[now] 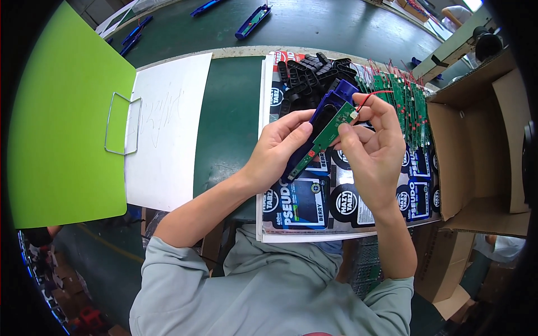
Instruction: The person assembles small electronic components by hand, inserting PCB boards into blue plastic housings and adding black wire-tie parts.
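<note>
My left hand (279,147) is closed round a long blue plastic housing (346,89), held tilted above the printed sheets. A black rubber button strip (324,116) lies inside the housing. Over the housing's right side sits a narrow green circuit board (329,134) with small red parts and a white connector at its upper end. My right hand (374,145) pinches the board near that connector, thumb on its face. Red and black wires (367,99) run from the connector to my right fingers. The lower part of the housing is partly hidden by the board and my left hand.
Black button strips (305,78) are heaped behind my hands. Several wired green boards (412,106) lie to their right. An open cardboard box (476,145) stands at the right. A lime-green panel (67,123) and white paper (165,129) lie left. Blue housings (253,22) rest on the far belt.
</note>
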Demonstrator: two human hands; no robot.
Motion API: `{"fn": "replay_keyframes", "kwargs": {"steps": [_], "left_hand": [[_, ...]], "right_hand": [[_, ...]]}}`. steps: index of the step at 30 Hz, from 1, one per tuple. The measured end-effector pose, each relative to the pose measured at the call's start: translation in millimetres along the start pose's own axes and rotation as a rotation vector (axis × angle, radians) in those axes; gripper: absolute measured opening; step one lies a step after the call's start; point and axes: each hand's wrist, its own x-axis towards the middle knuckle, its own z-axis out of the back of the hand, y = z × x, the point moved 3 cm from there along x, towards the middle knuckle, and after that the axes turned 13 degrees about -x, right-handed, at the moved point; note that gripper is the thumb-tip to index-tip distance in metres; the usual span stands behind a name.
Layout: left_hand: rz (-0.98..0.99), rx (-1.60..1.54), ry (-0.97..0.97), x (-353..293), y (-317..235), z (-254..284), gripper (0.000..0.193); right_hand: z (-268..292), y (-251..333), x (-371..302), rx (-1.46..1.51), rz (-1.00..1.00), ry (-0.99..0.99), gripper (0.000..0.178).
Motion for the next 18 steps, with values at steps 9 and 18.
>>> {"fn": "replay_keyframes", "kwargs": {"steps": [9,18], "left_hand": [[-0.004,-0.041,-0.007,-1.3,-1.1,-0.5,0.04],[-0.01,-0.066,0.007,-1.7,-1.6,-1.4,0.038]], "right_hand": [[-6.8,-11.4,-3.7,-0.13,0.209,-0.069,0.029],[-10.4,-14.0,-9.0,-0.156,0.21,-0.042,0.03]]}}
